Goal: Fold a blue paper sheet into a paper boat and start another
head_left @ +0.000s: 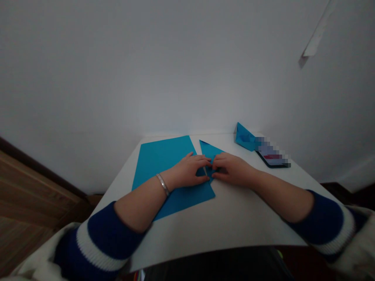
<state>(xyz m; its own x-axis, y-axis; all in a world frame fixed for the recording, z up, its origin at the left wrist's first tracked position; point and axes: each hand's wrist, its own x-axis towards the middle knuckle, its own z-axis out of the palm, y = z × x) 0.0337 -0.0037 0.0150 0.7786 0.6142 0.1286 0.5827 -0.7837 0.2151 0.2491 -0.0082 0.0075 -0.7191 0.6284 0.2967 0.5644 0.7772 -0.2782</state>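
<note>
A folded piece of blue paper [208,148] with a pointed far corner lies on the white table, partly hidden by my fingers. My left hand [191,169] pinches its near left part between thumb and fingers, with the wrist above a large flat blue sheet [158,160]. From the other side my right hand [231,168] closes on the same folded paper, its fingertips almost meeting those of the left. The folds under my fingertips are too small to make out.
A folded blue paper shape [244,137] stands at the back right of the table [234,218], against a phone [272,154] with a blurred screen. A pale wall [187,70] rises right behind the table. Wooden panelling [26,199] is on the left.
</note>
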